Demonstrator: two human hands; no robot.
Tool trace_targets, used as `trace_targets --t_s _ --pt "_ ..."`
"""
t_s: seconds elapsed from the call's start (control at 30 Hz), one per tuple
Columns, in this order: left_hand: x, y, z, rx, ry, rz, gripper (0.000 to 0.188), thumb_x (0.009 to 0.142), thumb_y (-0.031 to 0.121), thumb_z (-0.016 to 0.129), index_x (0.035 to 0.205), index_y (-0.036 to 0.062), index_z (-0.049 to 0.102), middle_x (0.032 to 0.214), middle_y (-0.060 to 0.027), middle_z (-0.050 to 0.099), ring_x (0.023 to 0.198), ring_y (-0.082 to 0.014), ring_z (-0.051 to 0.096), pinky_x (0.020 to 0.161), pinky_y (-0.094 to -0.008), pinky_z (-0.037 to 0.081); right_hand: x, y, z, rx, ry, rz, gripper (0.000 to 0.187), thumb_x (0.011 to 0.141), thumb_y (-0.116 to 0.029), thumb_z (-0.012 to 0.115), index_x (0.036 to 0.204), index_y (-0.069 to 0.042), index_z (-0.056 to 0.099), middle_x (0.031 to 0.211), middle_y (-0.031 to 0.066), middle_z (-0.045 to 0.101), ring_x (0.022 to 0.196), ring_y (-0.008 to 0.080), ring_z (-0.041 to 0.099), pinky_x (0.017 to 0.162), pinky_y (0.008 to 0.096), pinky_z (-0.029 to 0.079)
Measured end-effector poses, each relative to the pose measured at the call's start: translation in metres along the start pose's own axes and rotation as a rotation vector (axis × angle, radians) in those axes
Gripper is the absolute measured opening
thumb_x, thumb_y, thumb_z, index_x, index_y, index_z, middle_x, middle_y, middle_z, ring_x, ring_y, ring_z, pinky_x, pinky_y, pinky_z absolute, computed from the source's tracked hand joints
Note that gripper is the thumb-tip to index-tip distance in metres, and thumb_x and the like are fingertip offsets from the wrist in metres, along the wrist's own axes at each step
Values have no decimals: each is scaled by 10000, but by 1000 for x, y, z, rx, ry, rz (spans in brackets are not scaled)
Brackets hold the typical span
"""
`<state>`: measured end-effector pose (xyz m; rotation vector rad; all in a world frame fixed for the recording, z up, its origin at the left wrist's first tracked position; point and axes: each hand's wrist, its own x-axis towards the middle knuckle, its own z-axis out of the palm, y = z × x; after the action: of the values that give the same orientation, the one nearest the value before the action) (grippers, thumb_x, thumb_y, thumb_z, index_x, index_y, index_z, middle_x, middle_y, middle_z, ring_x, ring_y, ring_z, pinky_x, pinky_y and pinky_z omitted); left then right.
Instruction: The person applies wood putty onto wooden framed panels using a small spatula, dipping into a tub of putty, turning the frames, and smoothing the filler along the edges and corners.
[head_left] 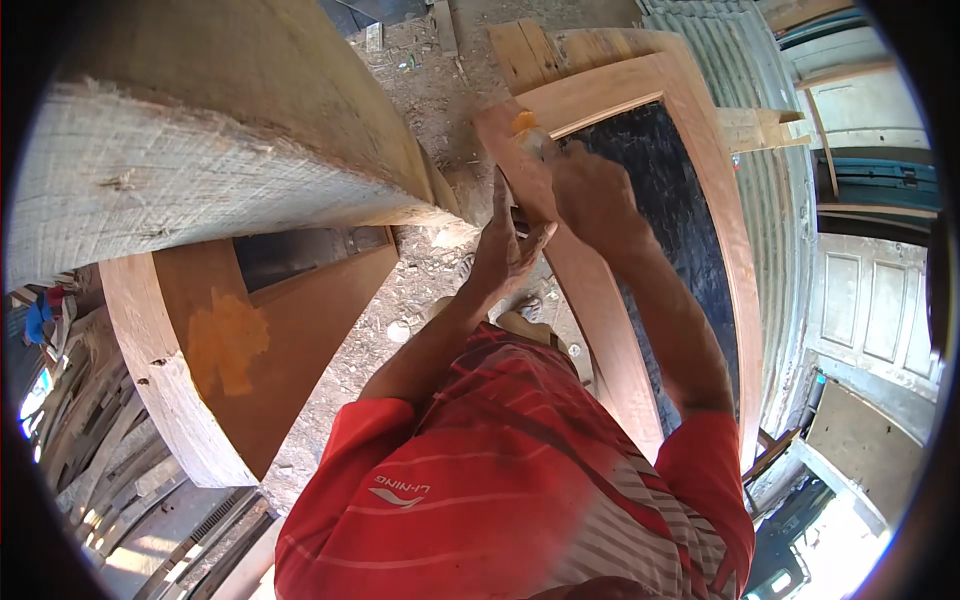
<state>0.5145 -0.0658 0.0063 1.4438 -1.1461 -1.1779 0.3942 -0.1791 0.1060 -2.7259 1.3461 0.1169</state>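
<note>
Timber frame [610, 330]: leaning, face presented for work.
Left hand [507, 250]: fingers spread, bracing frame.
Right hand [590, 195]: closed around orange-tipped tool [527, 128], pressed to frame.

door frame [600, 300] right, beam [220, 130] left, hands [555, 205] on frame

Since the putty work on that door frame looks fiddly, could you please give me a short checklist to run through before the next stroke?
1. Right hand grips the tool: ok, fist closed around it.
2. Blade meets the wooden door frame: ok, its orange-smeared tip lies on the rail.
3. Left hand steadies the work: ok, it rests against the frame beside the right hand.
4. Filler left on the blade: cannot tell, blurred.
5. Dark panel free of smears: cannot tell.
6. Footing on the sawdust-strewn ground: cannot tell, feet mostly hidden.
</note>
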Motion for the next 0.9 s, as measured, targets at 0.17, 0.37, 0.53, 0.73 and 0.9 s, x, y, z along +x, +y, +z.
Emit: trace_targets --t_s 0.17,0.37,0.53,0.73,0.9 --pt "2 3 -2 -39 -11 16 1086 996 145 745 1692 61 -84 1126 -170 713 931 -244 721 834 -377 592 31 6 -4 41 98 -99 258 900 -40 642 1155 -1 650 1001 187 705 902 355 762 749 448 620" --pt "1 -2 2 15 11 -4 1090 993 145 750 1689 41 -82 1058 -159 729 935 -239 725 833 -374 594 39 2 -29 69 29 -58 319 972 -51 546 1272 0 644 1027 210 704 943 398 735 807 514 588" --pt "2 -10 2 -24 40 53 1144 961 143 786 1683 19 -93 1021 -199 716 876 -287 738 786 -399 599 38 5 -21 30 -55 -82 297 989 -71 532 1249 -30 667 1052 207 703 951 412 724 828 508 585" --pt "2 -3 0 -76 -12 -55 1122 973 207 788 1707 93 -53 1092 -180 743 963 -260 735 857 -390 597 36 28 -24 -1 -88 -157 263 1012 -104 542 1229 -77 690 1051 177 695 1014 393 706 891 499 565" --pt "1 -8 -1 -222 19 -51 1132 972 246 798 1719 130 -44 1044 -138 749 934 -228 722 848 -373 598 -15 62 -80 41 -367 -83 250 1033 -162 595 1235 -100 729 1048 135 699 1020 354 692 901 473 557"
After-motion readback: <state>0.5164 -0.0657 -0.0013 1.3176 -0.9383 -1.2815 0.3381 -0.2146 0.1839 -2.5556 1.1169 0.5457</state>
